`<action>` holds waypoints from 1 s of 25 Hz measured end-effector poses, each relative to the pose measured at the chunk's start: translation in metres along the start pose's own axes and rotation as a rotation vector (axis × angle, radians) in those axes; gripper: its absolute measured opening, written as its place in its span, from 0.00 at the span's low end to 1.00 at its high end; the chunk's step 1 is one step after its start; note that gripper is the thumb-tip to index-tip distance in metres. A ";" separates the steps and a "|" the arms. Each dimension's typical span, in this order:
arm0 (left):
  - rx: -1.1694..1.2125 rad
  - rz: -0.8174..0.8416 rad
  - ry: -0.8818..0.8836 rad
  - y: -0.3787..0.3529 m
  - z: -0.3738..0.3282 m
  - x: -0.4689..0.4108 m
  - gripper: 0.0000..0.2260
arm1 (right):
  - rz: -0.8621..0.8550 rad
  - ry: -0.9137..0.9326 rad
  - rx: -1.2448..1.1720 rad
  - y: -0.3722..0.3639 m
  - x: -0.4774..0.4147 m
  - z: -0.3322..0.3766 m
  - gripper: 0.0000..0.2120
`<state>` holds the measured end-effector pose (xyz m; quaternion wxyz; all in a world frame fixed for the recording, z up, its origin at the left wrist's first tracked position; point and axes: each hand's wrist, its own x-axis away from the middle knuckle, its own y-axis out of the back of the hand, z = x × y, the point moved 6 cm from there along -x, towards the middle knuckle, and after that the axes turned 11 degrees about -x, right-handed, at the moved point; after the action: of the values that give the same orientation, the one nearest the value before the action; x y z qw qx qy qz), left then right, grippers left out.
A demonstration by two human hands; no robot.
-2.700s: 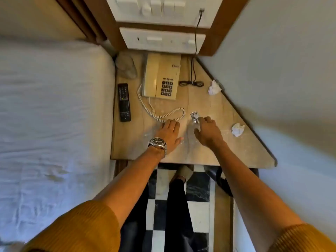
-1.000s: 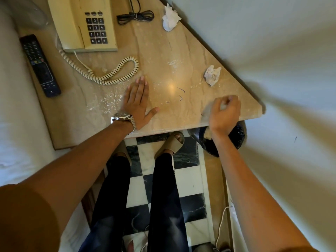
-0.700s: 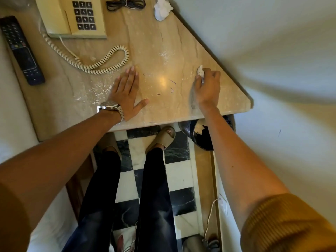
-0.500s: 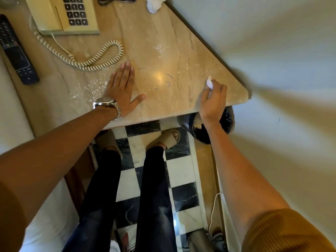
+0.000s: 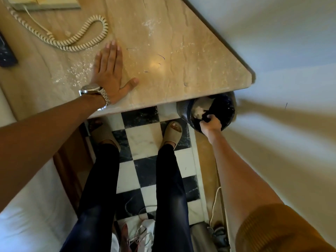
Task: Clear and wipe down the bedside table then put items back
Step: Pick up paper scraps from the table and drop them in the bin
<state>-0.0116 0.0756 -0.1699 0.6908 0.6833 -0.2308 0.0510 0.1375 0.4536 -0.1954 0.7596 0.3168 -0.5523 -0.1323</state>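
The marble bedside table (image 5: 190, 57) fills the upper left. My left hand (image 5: 111, 73), with a wristwatch, lies flat and spread on its front part. My right hand (image 5: 211, 123) is below the table's right corner, in the mouth of a black waste bin (image 5: 184, 110), fingers curled. A white crumpled wad (image 5: 199, 111) lies in the bin just beside those fingers; whether my hand still holds a tissue is hidden. White crumbs (image 5: 72, 71) and small pen marks (image 5: 161, 56) dot the tabletop.
A beige telephone (image 5: 45, 5) with its coiled cord (image 5: 81, 40) sits at the table's back left, and a black remote (image 5: 5, 55) shows at the left edge. The bed (image 5: 27, 215) is on the left, the wall (image 5: 291, 70) on the right. Cables (image 5: 141, 231) lie on the checkered floor.
My right hand picked the crumpled tissue off the table's right side and dropped down over the edge into the bin. My left hand has stayed flat on the table.
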 end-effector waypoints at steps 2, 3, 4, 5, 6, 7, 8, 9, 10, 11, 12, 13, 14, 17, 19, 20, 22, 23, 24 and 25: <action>-0.004 -0.024 -0.002 0.009 0.006 -0.011 0.47 | 0.192 0.034 0.158 -0.011 0.009 0.026 0.19; -0.005 -0.025 -0.007 0.010 0.008 -0.015 0.47 | 0.296 0.094 0.330 -0.016 0.017 0.043 0.18; -0.008 -0.001 -0.020 0.009 0.009 -0.016 0.48 | 0.409 0.143 0.533 -0.021 0.029 0.059 0.15; -0.008 0.019 -0.025 0.006 0.008 -0.015 0.48 | 0.521 0.176 0.722 -0.022 0.043 0.073 0.12; -0.012 0.021 -0.020 0.006 0.009 -0.015 0.48 | 0.633 0.187 0.865 -0.021 0.056 0.092 0.12; -0.014 0.023 -0.018 0.006 0.009 -0.014 0.47 | 0.762 0.173 0.926 -0.019 0.072 0.112 0.12; -0.005 0.032 -0.017 0.007 0.009 -0.015 0.46 | 0.894 0.173 0.889 -0.020 0.088 0.139 0.12; -0.006 0.028 -0.016 0.010 0.011 -0.016 0.45 | 0.992 0.253 0.802 -0.022 0.103 0.174 0.11; -0.008 0.024 -0.016 0.013 0.013 -0.016 0.45 | 1.014 0.417 0.682 -0.027 0.116 0.218 0.10; -0.006 0.031 -0.020 0.016 0.015 -0.014 0.44 | 0.931 0.597 0.532 -0.029 0.124 0.265 0.10; -0.005 0.041 -0.030 0.018 0.015 -0.014 0.44 | 0.751 0.757 0.389 -0.027 0.126 0.311 0.09; -0.001 0.051 -0.043 0.019 0.016 -0.012 0.43 | 0.515 0.904 0.308 -0.021 0.125 0.351 0.10; 0.009 0.060 -0.051 0.021 0.017 -0.012 0.42 | 0.304 1.014 0.290 -0.018 0.123 0.383 0.15; 0.033 0.084 -0.062 0.023 0.018 -0.012 0.41 | 0.111 1.058 0.515 -0.034 0.100 0.431 0.31; 0.041 0.089 -0.068 0.024 0.019 -0.012 0.42 | 0.100 1.012 0.712 -0.048 0.081 0.439 0.33; 0.043 0.088 -0.070 0.024 0.018 -0.011 0.42 | 0.086 1.029 0.793 -0.053 0.075 0.440 0.31; 0.035 0.087 -0.076 0.026 0.020 -0.011 0.43 | 0.024 1.125 0.828 -0.061 0.074 0.443 0.22; 0.033 0.094 -0.078 0.026 0.020 -0.011 0.43 | -0.020 1.155 0.792 -0.060 0.077 0.444 0.18; 0.030 0.102 -0.078 0.027 0.021 -0.011 0.43 | -0.065 1.170 0.767 -0.058 0.079 0.442 0.15; 0.027 0.109 -0.079 0.027 0.021 -0.011 0.43 | -0.094 1.173 0.757 -0.057 0.081 0.438 0.13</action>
<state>-0.0373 0.0594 -0.1505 0.6682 0.6804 -0.2940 0.0647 -0.2300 0.2187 -0.0868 0.7631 0.6025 -0.0446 0.2294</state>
